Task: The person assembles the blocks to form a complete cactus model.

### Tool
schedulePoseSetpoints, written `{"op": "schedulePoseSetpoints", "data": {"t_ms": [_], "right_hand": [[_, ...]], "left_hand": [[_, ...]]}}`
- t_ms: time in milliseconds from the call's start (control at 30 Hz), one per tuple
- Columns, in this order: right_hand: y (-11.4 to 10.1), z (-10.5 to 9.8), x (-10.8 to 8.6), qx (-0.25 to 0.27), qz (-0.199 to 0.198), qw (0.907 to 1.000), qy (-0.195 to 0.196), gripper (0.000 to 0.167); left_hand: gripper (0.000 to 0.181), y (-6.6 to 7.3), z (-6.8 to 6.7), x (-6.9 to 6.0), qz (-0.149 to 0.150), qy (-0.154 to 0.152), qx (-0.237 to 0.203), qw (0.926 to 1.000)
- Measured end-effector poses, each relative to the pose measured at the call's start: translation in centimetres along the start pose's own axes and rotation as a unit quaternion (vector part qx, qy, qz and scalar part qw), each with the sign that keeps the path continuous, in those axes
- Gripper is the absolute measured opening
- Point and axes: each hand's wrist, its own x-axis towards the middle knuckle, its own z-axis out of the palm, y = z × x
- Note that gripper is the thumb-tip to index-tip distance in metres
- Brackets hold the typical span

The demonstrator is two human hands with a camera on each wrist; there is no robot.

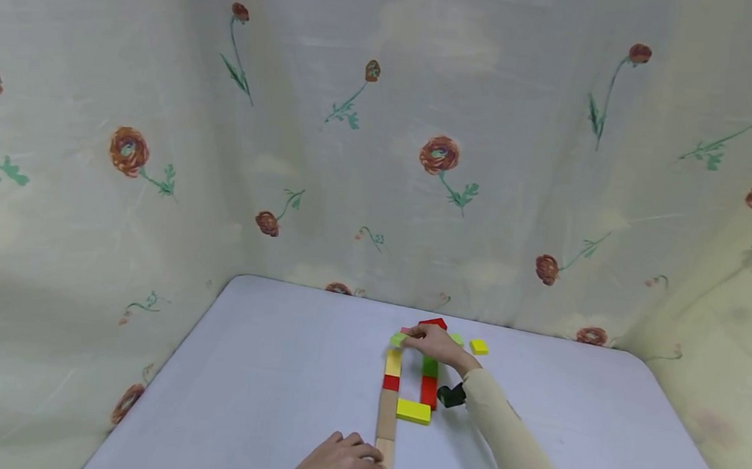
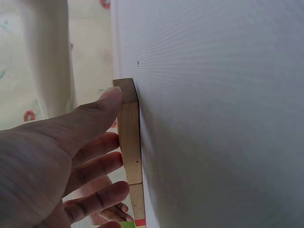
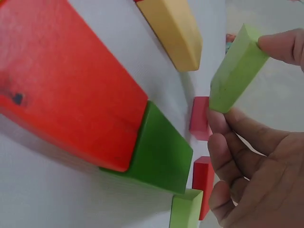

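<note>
My right hand (image 1: 436,344) pinches a light green block (image 3: 237,69) between thumb and fingers, tilted and raised just past the far end of a row of blocks. That row has a yellow block (image 1: 393,363), a red block (image 1: 391,383), a brown wooden block (image 1: 387,416) and a paler wooden block (image 2: 129,137). At the near end my left hand (image 1: 339,463) touches the wooden blocks, thumb near the end and fingertips along the side. Right of the row lie a yellow block (image 1: 413,412), a red block (image 3: 71,85) and a dark green block (image 3: 161,152).
Beyond the right hand are a pinkish-red block (image 3: 199,118), another red block (image 1: 434,321) and a second light green block (image 3: 185,209). A loose yellow block (image 1: 479,346) lies farther right on the white table (image 1: 286,360). Flowered cloth (image 1: 382,154) hangs behind.
</note>
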Motion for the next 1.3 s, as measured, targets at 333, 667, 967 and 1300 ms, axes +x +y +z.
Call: {"op": "schedulePoseSetpoints", "data": {"t_ms": [333, 667, 967, 1300], "right_hand": [[0.6, 0.3, 0.7, 0.001, 0.028, 0.9996, 0.005, 0.049], [0.7, 0.7, 1.7, 0.000, 0.029, 0.9996, 0.002, 0.054], [1.0, 1.0, 2.5, -0.001, 0.041, 0.9992, 0.005, 0.056], [1.0, 1.2, 2.8, -0.011, 0.033, 0.9994, 0.002, 0.056]], "left_hand": [[0.037, 0.0, -0.1, 0.2, -0.008, -0.019, -0.016, 0.9997], [0.038, -0.1, 0.1, 0.3, -0.021, -0.031, -0.020, 0.9991], [0.038, 0.0, -0.1, 0.2, -0.033, -0.038, -0.034, 0.9982], [0.038, -0.1, -0.1, 0.2, -0.028, -0.027, -0.030, 0.9988]]}}
